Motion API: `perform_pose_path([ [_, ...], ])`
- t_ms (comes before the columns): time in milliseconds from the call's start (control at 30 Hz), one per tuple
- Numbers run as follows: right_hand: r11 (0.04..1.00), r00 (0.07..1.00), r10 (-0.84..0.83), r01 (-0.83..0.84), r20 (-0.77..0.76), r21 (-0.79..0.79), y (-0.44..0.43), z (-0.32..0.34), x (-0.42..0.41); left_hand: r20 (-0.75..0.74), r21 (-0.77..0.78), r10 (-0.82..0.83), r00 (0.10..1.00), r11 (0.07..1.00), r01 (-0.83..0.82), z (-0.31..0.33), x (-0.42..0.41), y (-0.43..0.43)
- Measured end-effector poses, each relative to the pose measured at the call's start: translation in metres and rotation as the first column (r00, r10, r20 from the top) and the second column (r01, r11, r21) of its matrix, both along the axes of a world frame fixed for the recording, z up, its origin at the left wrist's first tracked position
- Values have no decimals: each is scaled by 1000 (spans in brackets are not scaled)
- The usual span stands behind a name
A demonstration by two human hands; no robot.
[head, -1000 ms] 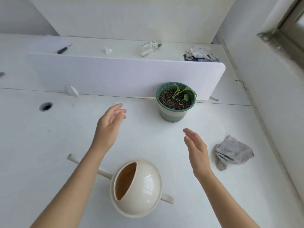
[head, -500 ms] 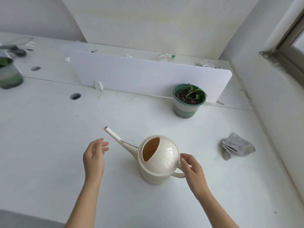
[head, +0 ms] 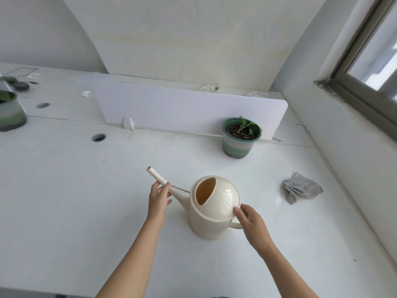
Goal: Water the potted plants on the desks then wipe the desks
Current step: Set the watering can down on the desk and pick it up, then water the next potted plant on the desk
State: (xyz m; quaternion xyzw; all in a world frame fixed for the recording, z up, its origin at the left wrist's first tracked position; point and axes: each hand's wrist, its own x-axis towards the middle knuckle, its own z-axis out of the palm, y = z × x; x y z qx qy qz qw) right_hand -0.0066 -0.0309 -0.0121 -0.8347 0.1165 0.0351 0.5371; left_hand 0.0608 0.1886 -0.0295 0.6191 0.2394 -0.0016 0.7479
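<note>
So the big white table (head: 86,222) takes up most of the view, with a white divider panel (head: 182,108) standing along its far side and a window (head: 369,50) up on the right. The cream watering can (head: 214,214) sits upright on the table, near and roughly in the middle, with its spout aimed far-left. Its top opening shows a tan inside, and I honestly can't tell if there's water in it.

The potted plant (head: 240,143) is far-right of the can, right up by the divider: a green striped pot with dark soil and a few small green leaves. A second pot (head: 10,117) is at the far left edge, cut off, with a bit of green in it. A crumpled grey cloth (head: 300,188) lies right of the can, well apart from it.

The left grip (head: 159,198) is wrapped on the spout. The right grip (head: 252,222) is holding the can at its handle, thumb on the dome's rim. There's also a small cable hole (head: 98,137) far-left.
</note>
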Motion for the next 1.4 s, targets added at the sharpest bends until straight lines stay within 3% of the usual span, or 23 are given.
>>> perform_pose_path([
  [200, 999, 997, 49, -50, -62, -6, -7, 1, 4, 28, -25, 19, 999, 1000, -18, -1, -8, -3],
  [400, 990, 991, 96, -84, -96, 114, -16, 11, 7, 64, -89, 52, 997, 995, -46, -3, -36, -1],
  [633, 939, 980, 177, -140, -93, 313, -15, 25, -16, 131, -161, 237, 963, 963, -216, 10, -87, 2],
  [933, 823, 910, 413, -389, 34, 413, 0, 74, -77, 299, -210, 464, 834, 885, -416, 60, -198, 15],
  [1200, 702, 795, 605, -554, 36, 448, 49, 79, -124, 355, -178, 591, 725, 804, -568, 75, -301, 42],
  [1400, 625, 698, 716, -646, 8, 437, 110, 76, -160, 310, -202, 730, 609, 677, -708, 72, -359, 83],
])
